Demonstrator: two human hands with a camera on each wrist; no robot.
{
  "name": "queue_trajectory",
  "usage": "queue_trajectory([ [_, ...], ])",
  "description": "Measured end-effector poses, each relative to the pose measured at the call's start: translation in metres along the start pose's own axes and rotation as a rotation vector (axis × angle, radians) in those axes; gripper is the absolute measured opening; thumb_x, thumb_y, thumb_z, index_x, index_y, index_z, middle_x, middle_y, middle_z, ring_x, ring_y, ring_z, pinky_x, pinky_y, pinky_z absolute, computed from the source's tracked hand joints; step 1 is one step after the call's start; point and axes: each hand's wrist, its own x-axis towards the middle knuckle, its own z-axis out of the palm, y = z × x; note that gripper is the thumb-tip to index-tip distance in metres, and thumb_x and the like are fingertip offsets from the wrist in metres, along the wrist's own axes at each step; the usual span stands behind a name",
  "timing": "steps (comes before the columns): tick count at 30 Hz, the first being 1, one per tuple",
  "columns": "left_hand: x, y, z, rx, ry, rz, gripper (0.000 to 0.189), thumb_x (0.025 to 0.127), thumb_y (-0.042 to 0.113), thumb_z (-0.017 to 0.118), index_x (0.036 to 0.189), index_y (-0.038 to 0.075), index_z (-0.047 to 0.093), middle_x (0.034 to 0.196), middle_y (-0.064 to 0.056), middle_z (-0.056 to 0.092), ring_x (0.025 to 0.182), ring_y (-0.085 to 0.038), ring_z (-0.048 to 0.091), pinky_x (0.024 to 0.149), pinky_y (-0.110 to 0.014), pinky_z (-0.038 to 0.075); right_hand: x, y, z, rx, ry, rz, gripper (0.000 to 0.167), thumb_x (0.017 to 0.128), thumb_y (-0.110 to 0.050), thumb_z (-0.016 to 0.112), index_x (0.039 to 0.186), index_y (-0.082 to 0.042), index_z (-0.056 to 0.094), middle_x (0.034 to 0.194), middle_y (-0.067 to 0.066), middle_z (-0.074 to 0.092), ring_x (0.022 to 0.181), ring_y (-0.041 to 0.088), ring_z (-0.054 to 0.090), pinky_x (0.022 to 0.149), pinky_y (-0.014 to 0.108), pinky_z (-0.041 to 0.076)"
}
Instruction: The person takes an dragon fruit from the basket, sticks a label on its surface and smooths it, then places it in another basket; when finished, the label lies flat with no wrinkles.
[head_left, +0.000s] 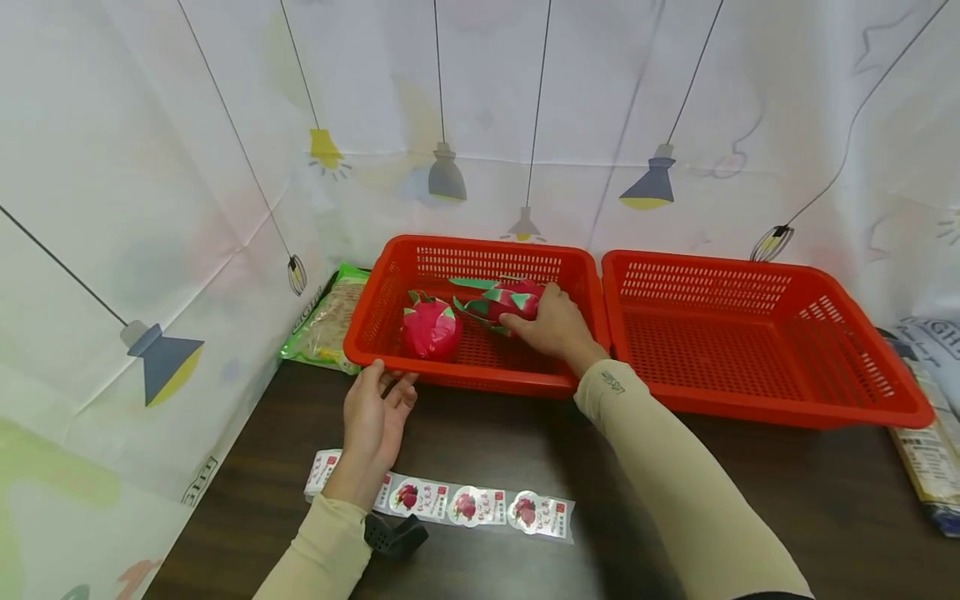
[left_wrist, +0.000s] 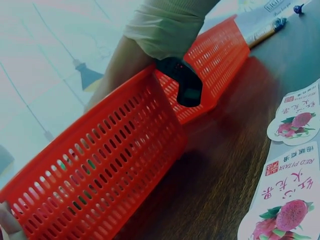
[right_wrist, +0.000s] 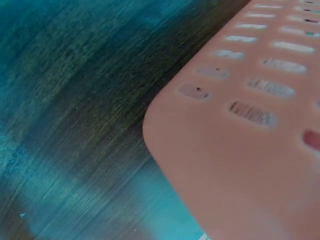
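In the head view, my right hand (head_left: 553,325) reaches into the left red basket (head_left: 480,379) and grips a dragon fruit (head_left: 513,307) with thumb and fingers. Green leaf tips of it point left, and more pink and green shows right behind it. Another dragon fruit (head_left: 432,330) lies in the basket's left part, apart from the hand. My left hand (head_left: 375,421) is at the basket's front left corner, fingers loosely bent and fingertips at the rim. In the left wrist view, its fingertips (left_wrist: 10,222) show beside the slotted basket wall (left_wrist: 100,165). The right wrist view shows no hand.
A second red basket (head_left: 720,404) stands to the right, against the first. A strip of dragon fruit stickers (head_left: 480,506) lies on the dark table (head_left: 480,433) under the left wrist. A green-edged bag (head_left: 322,329) is at the left, other packages (head_left: 930,442) at the right.
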Motion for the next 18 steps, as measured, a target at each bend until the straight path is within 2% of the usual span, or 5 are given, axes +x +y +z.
queue_trajectory([
  [5, -0.001, -0.001, 0.005, -0.026, 0.016, -0.004, 0.027, 0.109, 0.030, 0.043, 0.128, 0.011, 0.044, 0.103, -0.001, 0.055, 0.087, -0.013, 0.066, 0.072, -0.019, 0.053, -0.013, 0.001, -0.013, 0.077, 0.049, -0.053, 0.085, 0.087, -0.055, 0.074, 0.144, -0.005, 0.034, 0.135, 0.016, 0.053, 0.117, 0.032, 0.056, 0.101, 0.051, 0.055],
  [9, -0.001, -0.001, 0.008, -0.041, 0.020, -0.013, 0.017, 0.109, 0.029, 0.042, 0.117, 0.015, 0.047, 0.101, 0.000, 0.055, 0.086, -0.013, 0.066, 0.072, -0.019, 0.053, -0.035, 0.000, -0.033, 0.158, 0.091, -0.134, 0.084, 0.088, -0.054, 0.074, 0.147, -0.010, 0.034, 0.138, 0.013, 0.053, 0.120, 0.030, 0.057, 0.097, 0.050, 0.058],
  [14, -0.002, -0.001, 0.010, -0.047, 0.033, -0.020, 0.017, 0.109, 0.031, 0.043, 0.118, 0.016, 0.046, 0.105, 0.000, 0.055, 0.090, -0.014, 0.065, 0.074, -0.019, 0.053, -0.077, 0.006, -0.057, 0.246, 0.147, -0.219, 0.089, 0.087, -0.052, 0.076, 0.152, -0.013, 0.029, 0.144, 0.011, 0.050, 0.126, 0.030, 0.054, 0.094, 0.052, 0.059],
  [18, -0.005, -0.001, 0.010, -0.042, 0.057, -0.018, 0.017, 0.109, 0.031, 0.042, 0.116, 0.017, 0.046, 0.106, 0.000, 0.055, 0.092, -0.014, 0.063, 0.075, -0.018, 0.052, -0.127, 0.021, -0.063, 0.303, 0.192, -0.260, 0.090, 0.089, -0.045, 0.077, 0.155, -0.012, 0.026, 0.146, 0.013, 0.049, 0.126, 0.032, 0.053, 0.092, 0.054, 0.059],
])
